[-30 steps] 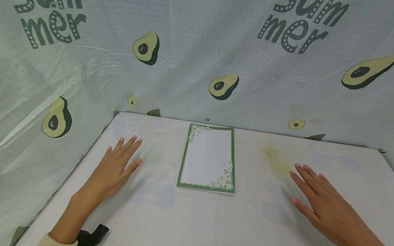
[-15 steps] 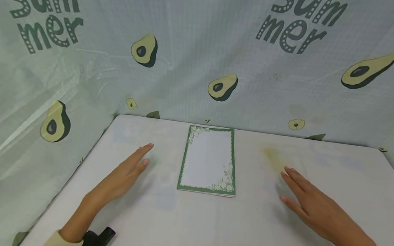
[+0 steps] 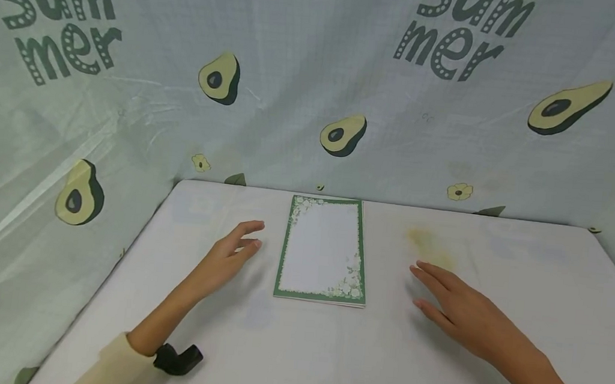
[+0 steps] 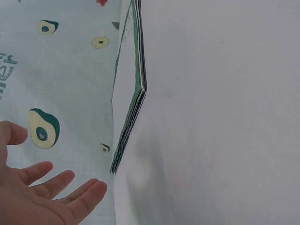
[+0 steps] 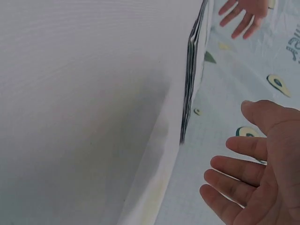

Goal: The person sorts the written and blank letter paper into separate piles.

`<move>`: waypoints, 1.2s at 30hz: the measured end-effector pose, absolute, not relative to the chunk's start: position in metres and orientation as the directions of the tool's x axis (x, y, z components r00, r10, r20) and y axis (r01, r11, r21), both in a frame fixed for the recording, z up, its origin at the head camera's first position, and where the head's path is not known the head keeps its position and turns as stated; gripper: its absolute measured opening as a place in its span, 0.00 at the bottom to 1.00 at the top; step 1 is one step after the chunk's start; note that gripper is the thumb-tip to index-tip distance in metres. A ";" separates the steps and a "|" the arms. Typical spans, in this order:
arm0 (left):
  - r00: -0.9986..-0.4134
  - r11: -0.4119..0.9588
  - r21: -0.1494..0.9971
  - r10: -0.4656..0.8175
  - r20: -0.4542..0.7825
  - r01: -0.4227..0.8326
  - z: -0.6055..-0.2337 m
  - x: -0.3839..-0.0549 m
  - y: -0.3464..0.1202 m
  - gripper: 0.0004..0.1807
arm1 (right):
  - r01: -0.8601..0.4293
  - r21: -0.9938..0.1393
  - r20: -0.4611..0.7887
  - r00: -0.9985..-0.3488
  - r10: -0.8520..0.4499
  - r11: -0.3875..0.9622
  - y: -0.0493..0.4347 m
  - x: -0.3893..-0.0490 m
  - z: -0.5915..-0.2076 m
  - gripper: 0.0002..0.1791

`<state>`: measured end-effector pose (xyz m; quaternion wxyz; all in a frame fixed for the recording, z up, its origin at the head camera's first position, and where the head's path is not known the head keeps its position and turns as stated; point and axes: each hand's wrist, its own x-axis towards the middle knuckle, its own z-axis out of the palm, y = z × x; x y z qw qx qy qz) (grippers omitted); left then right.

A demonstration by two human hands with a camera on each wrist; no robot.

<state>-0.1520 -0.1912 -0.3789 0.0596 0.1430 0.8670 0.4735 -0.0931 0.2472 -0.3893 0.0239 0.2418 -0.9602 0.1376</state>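
Note:
A stack of sheets (image 3: pixel 321 250) lies flat on the white table, the top one blank white with a green floral border. Its layered dark edges (image 4: pixel 129 129) show in the left wrist view, and again as a thin stack edge (image 5: pixel 188 89) in the right wrist view. To its left, apart from it, hovers my left hand (image 3: pixel 226 261), fingers loosely bent and thumb spread. My right hand (image 3: pixel 456 306) is raised over the table on the other side, fingers extended towards the stack with a gap between. Both hands hold nothing.
The white table (image 3: pixel 295 354) has a faint yellow stain (image 3: pixel 428 247) right of the stack. A pale curtain (image 3: pixel 282 93) printed with avocados and lettering rises behind and at the left. Black wrist mounts (image 3: pixel 178 360) sit by both wrists.
Both hands have moved inward towards the stack, the left one rightward and the right one leftward. The left fingers have gone from straight to slightly bent. The stack has stayed put.

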 end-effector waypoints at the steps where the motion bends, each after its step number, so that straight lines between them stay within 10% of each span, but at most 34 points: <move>1: -0.954 0.503 0.846 0.300 0.024 0.179 -0.379 -0.153 -0.189 0.27 | -0.475 -0.252 0.119 -0.880 -0.460 0.843 0.246 -0.094 -0.390 0.32; 21: -0.969 0.431 0.896 0.245 0.001 0.110 -0.391 -0.173 -0.160 0.27 | -0.415 -0.541 0.128 -0.900 -0.416 0.732 0.198 -0.134 -0.389 0.25; 36: -0.960 0.345 0.937 0.235 -0.152 -0.064 -0.407 -0.207 -0.155 0.32 | -0.046 -0.868 -0.108 -0.954 -0.279 0.495 0.187 -0.187 -0.410 0.23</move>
